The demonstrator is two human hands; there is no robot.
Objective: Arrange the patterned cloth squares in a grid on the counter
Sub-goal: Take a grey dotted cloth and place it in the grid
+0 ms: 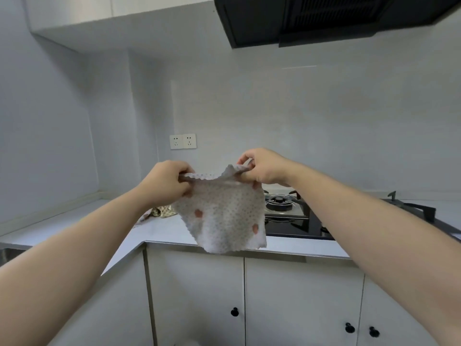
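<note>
A white cloth square [224, 216] with small grey dots and a few pink marks hangs in the air above the counter [164, 231]. My left hand [167, 182] pinches its upper left corner. My right hand [264, 167] pinches the upper right corner, where the top edge is bunched. The cloth droops between both hands and its lower edge hangs in front of the counter's front edge. Other crumpled patterned cloths [159, 212] lie on the counter behind my left forearm, partly hidden.
A black gas hob [291, 216] with burners sits in the counter to the right of the cloth. A range hood [324, 18] hangs above. Wall sockets [182, 141] are behind. Cabinet doors with black knobs [234, 312] are below.
</note>
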